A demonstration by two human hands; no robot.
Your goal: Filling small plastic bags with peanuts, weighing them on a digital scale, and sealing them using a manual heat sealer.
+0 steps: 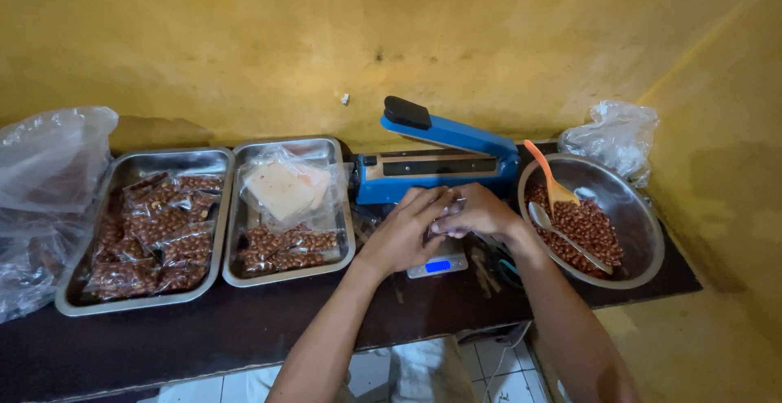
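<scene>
We see small clear packets of brown nuts (155, 232) heaped in the left steel tray (67, 289), and more such packets (285, 246) in the middle tray (232, 277) beneath a clear bag of pale square labels (285, 187). A small blue-lit screen (437, 266) glows on the scale below the hands. Crumpled clear plastic bags sit at far left (49, 183) and far right (615, 134).

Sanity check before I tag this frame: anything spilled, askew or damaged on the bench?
Nothing spilled. Peanuts stay inside the steel bowl and packets inside both trays. Only oddity: the left hand and right hand work over the small digital scale, which sits angled, its front reaching the table edge.
</scene>
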